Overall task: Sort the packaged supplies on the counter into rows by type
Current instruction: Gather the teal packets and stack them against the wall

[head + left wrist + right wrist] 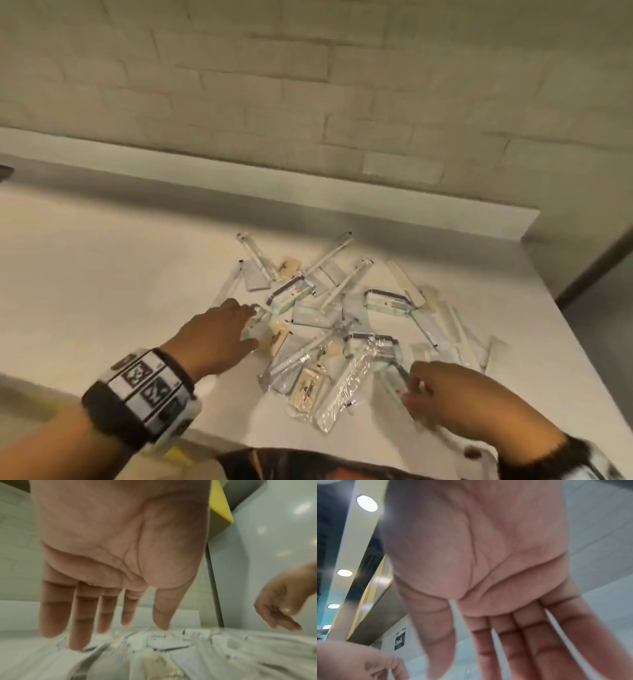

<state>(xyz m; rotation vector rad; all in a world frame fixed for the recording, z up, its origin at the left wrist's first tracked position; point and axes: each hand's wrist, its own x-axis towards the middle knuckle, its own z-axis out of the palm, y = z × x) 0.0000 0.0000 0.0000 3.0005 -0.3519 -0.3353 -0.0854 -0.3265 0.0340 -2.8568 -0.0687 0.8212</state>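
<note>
A loose pile of packaged supplies (pixel 335 329) lies on the white counter (pixel 120 274). It holds long thin wrapped sticks (pixel 329 257), flat packets with a dark band (pixel 387 303) and small tan packets (pixel 306 390). My left hand (pixel 245 325) reaches over the pile's left side, fingers straight and spread above a packet (pixel 260 318). In the left wrist view that hand (pixel 120 615) holds nothing above the blurred pile (pixel 168 643). My right hand (pixel 416 387) hovers at the pile's near right corner. In the right wrist view it (pixel 505 635) shows an empty palm.
A low white ledge (pixel 342 192) and a brick wall (pixel 308 85) stand behind the counter. The counter ends at the right (pixel 589 370), with floor beyond. Bare counter lies left of the pile. A dark object (pixel 5 173) shows at the far left edge.
</note>
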